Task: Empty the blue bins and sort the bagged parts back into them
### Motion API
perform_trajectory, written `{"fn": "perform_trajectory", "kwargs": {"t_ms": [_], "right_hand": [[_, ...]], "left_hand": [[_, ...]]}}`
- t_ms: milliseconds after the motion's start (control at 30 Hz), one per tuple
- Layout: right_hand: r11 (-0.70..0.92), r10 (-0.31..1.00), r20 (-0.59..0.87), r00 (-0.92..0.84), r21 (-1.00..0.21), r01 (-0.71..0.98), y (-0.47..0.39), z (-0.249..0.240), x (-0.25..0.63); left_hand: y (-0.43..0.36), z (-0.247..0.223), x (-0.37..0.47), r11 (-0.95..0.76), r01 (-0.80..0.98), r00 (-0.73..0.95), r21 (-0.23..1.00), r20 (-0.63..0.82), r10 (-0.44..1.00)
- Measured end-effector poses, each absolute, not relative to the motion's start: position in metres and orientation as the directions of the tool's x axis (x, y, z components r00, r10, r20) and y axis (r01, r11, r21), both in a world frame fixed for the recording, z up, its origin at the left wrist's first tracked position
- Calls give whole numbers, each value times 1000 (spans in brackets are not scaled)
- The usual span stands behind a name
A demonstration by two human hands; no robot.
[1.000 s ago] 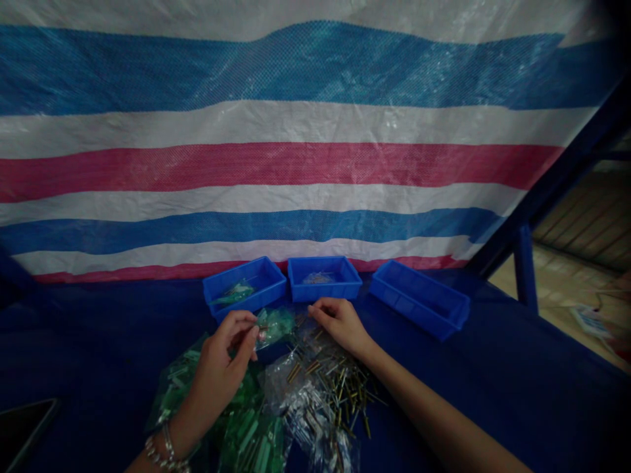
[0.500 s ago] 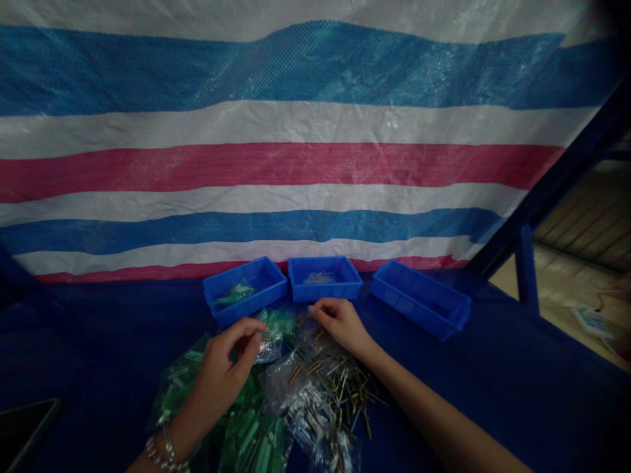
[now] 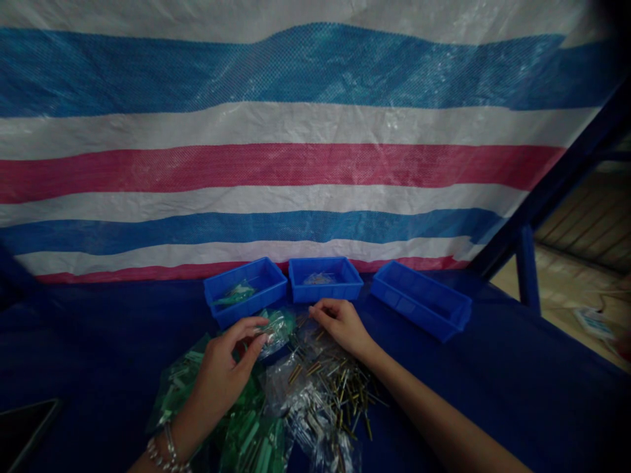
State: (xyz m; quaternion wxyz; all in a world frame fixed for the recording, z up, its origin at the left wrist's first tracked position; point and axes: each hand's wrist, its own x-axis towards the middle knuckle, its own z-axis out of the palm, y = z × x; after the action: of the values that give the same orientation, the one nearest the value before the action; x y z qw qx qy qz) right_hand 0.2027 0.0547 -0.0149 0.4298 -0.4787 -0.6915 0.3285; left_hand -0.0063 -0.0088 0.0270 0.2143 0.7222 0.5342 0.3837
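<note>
My left hand (image 3: 229,361), with a beaded bracelet at the wrist, has thumb and fingertips at the edge of a small clear bag (image 3: 277,330) with green pieces. My right hand (image 3: 342,324) is closed in a pinch just in front of the middle blue bin; what its fingertips hold, if anything, is too small to make out. Below the hands lie bags of green pieces (image 3: 254,437), clear bags of silvery pieces (image 3: 305,401) and a loose heap of brass-coloured and silvery pins (image 3: 348,391).
Three blue bins stand at the back: the left bin (image 3: 269,292) holds green pieces, the middle bin (image 3: 328,292) thin clear pieces, and the right bin (image 3: 419,307) nothing visible. A striped sheet (image 3: 296,164) hangs behind. A dark, pale-edged object (image 3: 24,427) lies at lower left.
My left fingertips have shifted slightly right, and the small clear bag beside them has changed shape and turned a little. My right hand has hardly moved.
</note>
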Motion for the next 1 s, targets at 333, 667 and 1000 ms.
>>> {"fn": "perform_trajectory", "kwargs": {"t_ms": [333, 667, 1000], "right_hand": [[326, 945, 279, -173, -860, 392, 54, -15, 203], [323, 946, 278, -169, -862, 390, 55, -17, 203], [318, 947, 269, -176, -862, 394, 55, -16, 204]], "left_hand": [[-8, 26, -7, -371, 585, 184, 721, 328, 927], [-8, 26, -7, -386, 593, 184, 707, 347, 920], [-8, 22, -7, -373, 542, 156, 753, 346, 925]]}}
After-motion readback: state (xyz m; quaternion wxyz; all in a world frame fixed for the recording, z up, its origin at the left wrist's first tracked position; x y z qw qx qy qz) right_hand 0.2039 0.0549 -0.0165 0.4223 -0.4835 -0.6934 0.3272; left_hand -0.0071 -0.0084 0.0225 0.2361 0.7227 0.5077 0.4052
